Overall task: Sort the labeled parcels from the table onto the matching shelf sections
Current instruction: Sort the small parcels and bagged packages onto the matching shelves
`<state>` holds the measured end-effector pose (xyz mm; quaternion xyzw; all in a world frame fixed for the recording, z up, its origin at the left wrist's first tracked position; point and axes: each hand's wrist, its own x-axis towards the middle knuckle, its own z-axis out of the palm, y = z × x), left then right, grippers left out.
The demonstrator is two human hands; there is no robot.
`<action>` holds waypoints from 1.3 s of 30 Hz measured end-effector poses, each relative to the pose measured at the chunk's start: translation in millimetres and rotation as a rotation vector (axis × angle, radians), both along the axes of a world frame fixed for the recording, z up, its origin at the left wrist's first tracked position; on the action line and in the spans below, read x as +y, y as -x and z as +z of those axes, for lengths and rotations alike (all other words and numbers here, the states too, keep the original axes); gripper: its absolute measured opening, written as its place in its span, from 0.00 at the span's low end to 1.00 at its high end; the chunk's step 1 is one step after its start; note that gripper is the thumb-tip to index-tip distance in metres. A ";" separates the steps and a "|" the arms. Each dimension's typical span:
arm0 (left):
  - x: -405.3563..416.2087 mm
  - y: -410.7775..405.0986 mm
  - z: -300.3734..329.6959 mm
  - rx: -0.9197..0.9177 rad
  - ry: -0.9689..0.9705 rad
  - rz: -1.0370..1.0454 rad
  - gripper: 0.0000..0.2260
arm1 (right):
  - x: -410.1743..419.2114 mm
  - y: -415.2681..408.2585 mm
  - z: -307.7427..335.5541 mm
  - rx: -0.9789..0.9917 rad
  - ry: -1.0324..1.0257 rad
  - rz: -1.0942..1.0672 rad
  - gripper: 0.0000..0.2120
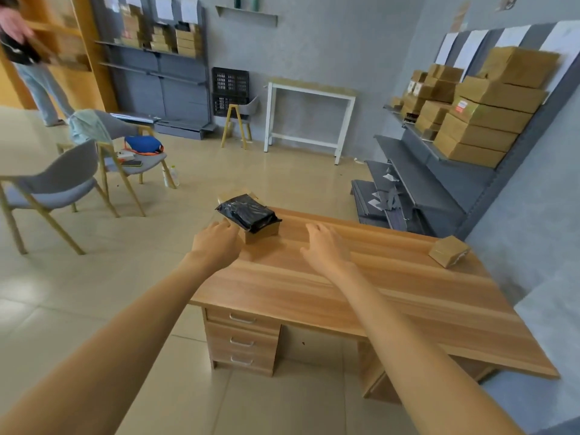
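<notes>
both hands [216, 243] open over desk [361, 277], black parcel [246, 212] just beyond left

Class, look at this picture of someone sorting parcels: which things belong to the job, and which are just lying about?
Belong to the job:
black bag parcel
cardboard box under it
small box
desk
right shelves
far shelves
left hand
right hand

Just lying about:
grey chairs
blue bag
black crates
white table

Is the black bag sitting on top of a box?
Yes, the black bag lies on a cardboard box at the far corner of the desk.
</notes>
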<state>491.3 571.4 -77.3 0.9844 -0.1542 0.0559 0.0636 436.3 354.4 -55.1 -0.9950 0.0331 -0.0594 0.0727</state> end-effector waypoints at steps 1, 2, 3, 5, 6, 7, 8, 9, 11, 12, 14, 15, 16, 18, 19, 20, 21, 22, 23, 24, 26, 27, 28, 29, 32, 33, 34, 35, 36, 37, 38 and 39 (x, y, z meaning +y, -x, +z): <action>6.5 -6.0 -3.8 0.002 -0.009 0.012 0.17 | 5.8 -9.6 -3.5 0.006 -0.010 0.004 0.23; 13.1 -12.5 -9.1 0.011 -0.016 0.029 0.18 | 11.7 -18.2 -7.8 0.019 -0.024 0.008 0.23; 19.9 -18.6 -14.5 0.027 -0.025 0.050 0.19 | 17.6 -26.4 -13.2 0.035 -0.028 0.016 0.23; 33.8 -30.2 -26.4 0.058 -0.057 0.088 0.19 | 29.0 -42.8 -27.5 0.077 -0.008 0.051 0.22; 40.6 -36.2 -31.2 0.066 -0.071 0.103 0.18 | 33.9 -52.1 -35.0 0.097 0.002 0.068 0.22; 46.9 -42.3 -34.7 0.072 -0.076 0.118 0.18 | 38.4 -62.7 -41.1 0.107 0.005 0.082 0.21; 52.3 -49.6 -37.5 0.078 -0.076 0.131 0.17 | 42.3 -74.6 -46.2 0.113 0.002 0.091 0.21; 56.8 -57.8 -39.5 0.083 -0.074 0.142 0.17 | 45.6 -86.7 -49.9 0.113 -0.007 0.097 0.21; 64.0 -77.0 -44.8 0.093 -0.069 0.160 0.17 | 51.0 -113.8 -57.4 0.116 -0.033 0.110 0.23; 66.7 -87.8 -48.3 0.099 -0.073 0.167 0.17 | 53.2 -128.0 -61.3 0.119 -0.043 0.117 0.23; 70.0 -110.9 -56.0 0.118 -0.087 0.185 0.17 | 56.0 -156.3 -70.3 0.122 -0.042 0.135 0.23; 70.8 -124.1 -60.2 0.134 -0.097 0.195 0.17 | 56.6 -171.7 -75.2 0.128 -0.041 0.142 0.22; 70.5 -137.8 -64.5 0.150 -0.107 0.203 0.17 | 56.3 -187.2 -80.5 0.134 -0.040 0.146 0.22; 68.2 -166.3 -74.3 0.177 -0.125 0.205 0.17 | 54.4 -217.4 -92.7 0.145 -0.033 0.155 0.22; 65.7 -180.6 -79.0 0.194 -0.132 0.202 0.17 | 53.2 -232.2 -99.3 0.150 -0.028 0.157 0.22; 62.1 -194.7 -83.6 0.214 -0.140 0.199 0.18 | 51.6 -246.6 -106.3 0.158 -0.029 0.155 0.22; 58.0 -207.9 -87.8 0.232 -0.150 0.194 0.18 | 50.3 -259.9 -112.7 0.169 -0.036 0.148 0.22; 53.5 -221.3 -92.1 0.242 -0.159 0.187 0.18 | 49.2 -273.1 -118.8 0.182 -0.046 0.141 0.21; 49.6 -234.0 -95.7 0.250 -0.166 0.181 0.18 | 48.6 -285.6 -124.4 0.194 -0.054 0.137 0.20; 45.8 -246.4 -98.8 0.258 -0.171 0.175 0.18 | 48.5 -298.2 -129.3 0.205 -0.058 0.135 0.20; 40.3 -269.1 -104.2 0.264 -0.176 0.169 0.18 | 48.5 -321.6 -136.4 0.213 -0.057 0.137 0.22; 38.7 -278.8 -106.9 0.267 -0.176 0.167 0.18 | 48.8 -332.3 -139.4 0.212 -0.056 0.137 0.22; 37.5 -287.2 -109.6 0.274 -0.173 0.166 0.18 | 49.2 -342.3 -142.7 0.212 -0.055 0.136 0.23; 36.7 -294.1 -112.2 0.282 -0.170 0.167 0.18 | 49.6 -351.2 -145.8 0.214 -0.054 0.136 0.23; 37.7 -309.8 -121.8 0.307 -0.171 0.168 0.18 | 53.4 -372.5 -157.3 0.231 -0.045 0.142 0.23; 39.0 -314.1 -125.2 0.321 -0.170 0.170 0.18 | 55.4 -378.0 -162.0 0.240 -0.041 0.143 0.23; 40.4 -317.7 -128.8 0.335 -0.168 0.174 0.18 | 58.1 -383.0 -167.3 0.249 -0.040 0.143 0.23; 42.3 -321.1 -132.6 0.348 -0.166 0.177 0.18 | 61.1 -387.4 -172.7 0.261 -0.041 0.143 0.23; 44.2 -324.3 -136.6 0.360 -0.165 0.178 0.18 | 64.5 -392.0 -178.3 0.275 -0.042 0.142 0.24; 46.1 -327.2 -140.3 0.372 -0.166 0.178 0.18 | 67.9 -396.3 -183.6 0.289 -0.041 0.139 0.25; 47.9 -330.2 -143.7 0.384 -0.169 0.177 0.18 | 71.3 -400.8 -188.5 0.302 -0.041 0.134 0.27; 49.7 -333.3 -146.6 0.395 -0.172 0.174 0.19 | 74.4 -405.2 -193.0 0.312 -0.048 0.126 0.30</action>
